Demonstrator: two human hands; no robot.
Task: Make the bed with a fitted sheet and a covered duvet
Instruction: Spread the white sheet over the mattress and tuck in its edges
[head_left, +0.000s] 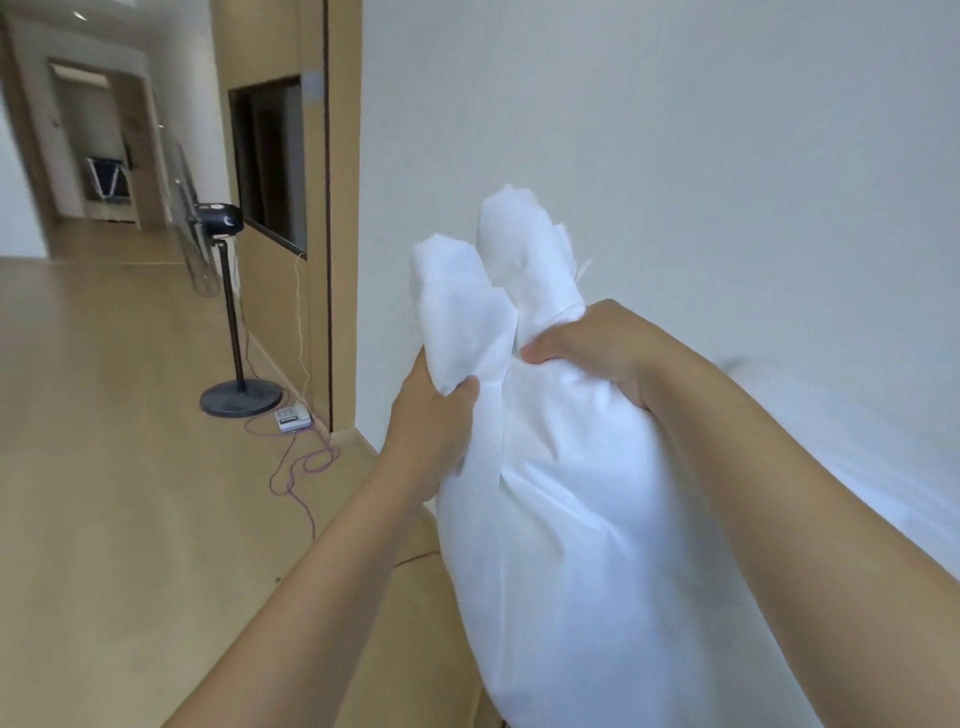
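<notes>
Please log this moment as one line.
left hand: grips corner of white bedding | right hand: grips other corner | bedding: bunched, held up

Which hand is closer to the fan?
Left. The left hand grips the white bedding on the side toward the fan; the right hand grips it farther away.

White bedding (571, 545), bunched and held upright before a pale wall (675, 130): the left hand (431, 431) grips the left gathered corner, and the right hand (597, 348) clutches the base of the right one. A white-covered bed (857, 441) lies at right. At left, on the wooden floor (104, 415), a pedestal fan (232, 312) stands beside a power strip (293, 418) with trailing cables.
</notes>
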